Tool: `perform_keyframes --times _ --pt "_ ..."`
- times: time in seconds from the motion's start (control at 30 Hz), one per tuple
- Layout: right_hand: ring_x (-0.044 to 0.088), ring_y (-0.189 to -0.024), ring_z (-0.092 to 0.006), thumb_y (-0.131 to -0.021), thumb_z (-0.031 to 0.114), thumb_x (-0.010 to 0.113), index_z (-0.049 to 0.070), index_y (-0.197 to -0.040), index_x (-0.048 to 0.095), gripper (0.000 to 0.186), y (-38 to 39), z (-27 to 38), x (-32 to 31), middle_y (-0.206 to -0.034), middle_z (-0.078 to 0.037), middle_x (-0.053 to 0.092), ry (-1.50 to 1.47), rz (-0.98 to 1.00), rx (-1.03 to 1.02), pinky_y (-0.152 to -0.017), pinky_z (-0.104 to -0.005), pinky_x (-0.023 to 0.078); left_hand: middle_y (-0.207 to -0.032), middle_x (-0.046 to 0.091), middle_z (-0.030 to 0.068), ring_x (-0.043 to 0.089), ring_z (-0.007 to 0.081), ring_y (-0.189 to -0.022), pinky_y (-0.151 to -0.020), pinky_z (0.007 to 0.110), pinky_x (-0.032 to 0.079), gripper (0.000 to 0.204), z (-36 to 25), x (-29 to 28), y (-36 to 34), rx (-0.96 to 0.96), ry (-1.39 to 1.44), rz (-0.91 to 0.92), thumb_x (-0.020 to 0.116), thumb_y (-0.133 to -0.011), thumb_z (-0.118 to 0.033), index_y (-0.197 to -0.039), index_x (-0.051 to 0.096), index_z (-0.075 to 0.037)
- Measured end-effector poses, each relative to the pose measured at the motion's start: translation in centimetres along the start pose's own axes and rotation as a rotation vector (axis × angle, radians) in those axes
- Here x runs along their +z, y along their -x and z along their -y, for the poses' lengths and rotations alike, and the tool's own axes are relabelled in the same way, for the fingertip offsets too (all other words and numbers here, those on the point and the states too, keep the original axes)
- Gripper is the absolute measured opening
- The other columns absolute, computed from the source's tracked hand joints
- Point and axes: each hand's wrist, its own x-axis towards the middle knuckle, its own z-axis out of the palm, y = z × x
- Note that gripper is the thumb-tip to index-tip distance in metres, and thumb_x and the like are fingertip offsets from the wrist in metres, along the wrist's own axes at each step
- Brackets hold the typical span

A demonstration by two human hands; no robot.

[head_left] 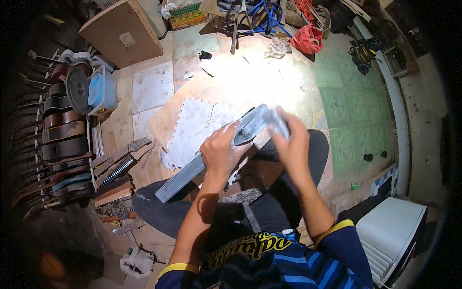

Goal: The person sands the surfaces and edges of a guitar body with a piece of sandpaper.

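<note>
Grey with pale streaks, the long bar (250, 127) lay slantwise across the middle of the frame, its wider end up near the centre and its narrow end reaching down left over our dark trousers (159, 212). Our left hand (221, 148) was wrapped around it just below the wider part. Our right hand (292, 143), blurred, pinched a small grey piece (278, 123) between thumb and fingers just beside the bar's upper end; we could not tell whether the two touched. Beyond the left hand, left of centre, we had a white sheet (190, 125) on the floor. Down the left side stood a row of guitar-like bodies (65, 135), with a round dark disc (77, 90) and a blue-and-clear container (102, 89) at its upper end. Below, at lower left, we saw a ribbed metallic tool (115, 171). A brown panel (122, 41) leaned at upper left, a red bag (306, 39) lay at upper right, green tiles (353, 111) covered the right, and a white slatted box (392, 231) filled the lower right.
</note>
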Motion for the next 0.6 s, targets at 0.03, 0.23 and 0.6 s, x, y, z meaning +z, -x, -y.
perform_keyframes --times 0.03,0.23,0.6 --pt "0.064 -0.11 -0.0397 -0.082 0.014 0.079 0.002 -0.126 0.07 0.047 1.5 1.8 -0.7 -0.116 -0.021 0.07 0.038 0.026 -0.123 -0.1 -0.0445 0.048 -0.103 0.078 0.0106 0.076 0.0281 -0.09 -0.077 0.035 0.059 0.064 0.2 -0.1 0.2 -0.002 0.005 0.007 0.097 -0.055 -0.02 -0.115 0.076 -0.008" --pt "0.064 -0.112 -0.0385 -0.085 0.016 0.078 0.004 -0.127 0.07 0.045 -0.9 -0.4 0.0 -0.118 -0.02 0.07 -0.111 -0.007 0.062 -0.101 -0.0448 0.048 -0.103 0.078 0.0108 0.076 0.0277 -0.089 -0.076 0.035 0.059 0.063 -0.2 -0.1 0.2 -0.014 0.008 0.012 0.097 -0.055 -0.02 -0.114 0.076 -0.009" --pt "0.065 -0.113 -0.0394 -0.084 0.015 0.078 0.002 -0.125 0.07 0.044 -0.2 -0.5 0.1 -0.121 -0.021 0.07 -0.036 -0.009 -0.012 -0.102 -0.045 0.048 -0.106 0.077 0.0104 0.075 0.0289 -0.091 -0.076 0.037 0.059 0.062 0.2 0.1 0.4 -0.008 0.025 0.021 0.095 -0.059 -0.02 -0.117 0.075 -0.01"
